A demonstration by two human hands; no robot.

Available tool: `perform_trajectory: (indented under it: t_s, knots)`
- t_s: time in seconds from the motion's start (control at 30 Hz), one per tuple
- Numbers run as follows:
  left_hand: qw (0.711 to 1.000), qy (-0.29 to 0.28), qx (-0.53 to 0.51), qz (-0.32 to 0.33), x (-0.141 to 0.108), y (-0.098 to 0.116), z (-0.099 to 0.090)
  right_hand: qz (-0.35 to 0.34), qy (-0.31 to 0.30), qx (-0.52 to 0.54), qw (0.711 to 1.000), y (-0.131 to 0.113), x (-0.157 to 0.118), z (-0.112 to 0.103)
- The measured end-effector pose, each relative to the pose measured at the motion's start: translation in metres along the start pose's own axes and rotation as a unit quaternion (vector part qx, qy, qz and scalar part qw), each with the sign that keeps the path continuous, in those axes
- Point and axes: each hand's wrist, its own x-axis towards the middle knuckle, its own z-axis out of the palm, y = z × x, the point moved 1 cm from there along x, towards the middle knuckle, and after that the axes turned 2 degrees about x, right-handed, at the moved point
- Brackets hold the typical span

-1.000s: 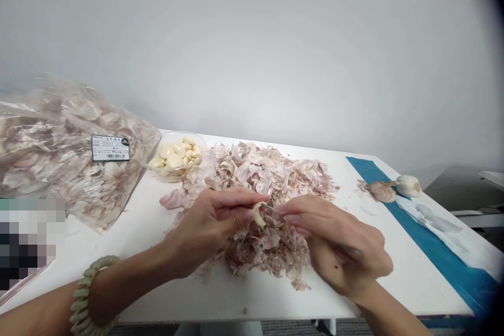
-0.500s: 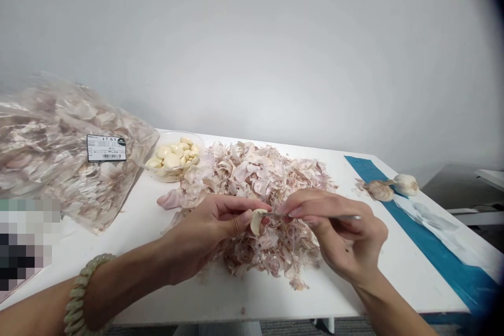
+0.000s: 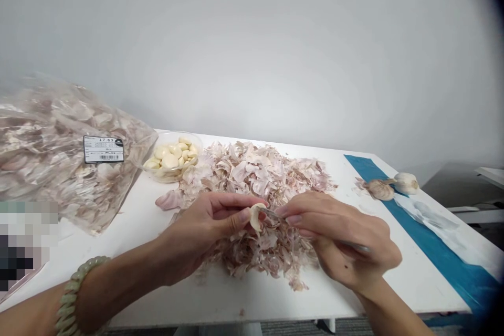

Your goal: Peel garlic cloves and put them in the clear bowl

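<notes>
My left hand (image 3: 220, 226) pinches a pale garlic clove (image 3: 255, 217) between thumb and fingers. My right hand (image 3: 342, 236) is closed around a thin metal blade-like tool (image 3: 271, 213), whose tip meets the right side of the clove. The tool's other end sticks out below the right palm; its exact kind cannot be made out. Both hands are above a big heap of garlic skins (image 3: 255, 168). Behind the left hand stands a clear bowl (image 3: 173, 174) with several peeled garlic cloves (image 3: 170, 161).
A large clear bag (image 3: 71, 147) packed with garlic skins fills the left side. On the white table (image 3: 189, 302), a blue strip (image 3: 425, 239) runs along the right, with two garlic bulbs (image 3: 405, 183) and a crumpled clear plastic bag (image 3: 437, 220) by it. A grey wall (image 3: 252, 52) rises behind.
My right hand has turned, so the tool slants more, its far end lower and its tip higher at the clove. The left hand keeps the clove, shifted very slightly.
</notes>
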Motion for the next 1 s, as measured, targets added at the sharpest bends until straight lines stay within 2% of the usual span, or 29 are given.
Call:
perform_trajectory:
  t_s: [0.23, 0.73, 1.0]
  knots:
    - [1.000, 0.022, 0.010, 0.014, 0.0009, 0.0036, -0.0012, -0.034, 0.016, -0.081, 0.996, -0.0021, -0.0003, 0.0004]
    - [1.000, 0.013, 0.023, 0.010, -0.0002, 0.0025, -0.0001, -0.042, -0.009, -0.067, 0.997, -0.0028, -0.0028, 0.0005]
    - [0.997, 0.015, 0.077, 0.023, -0.0016, 0.0033, 0.0020, -0.021, -0.010, -0.032, 0.999, -0.0032, -0.0026, 0.0033]
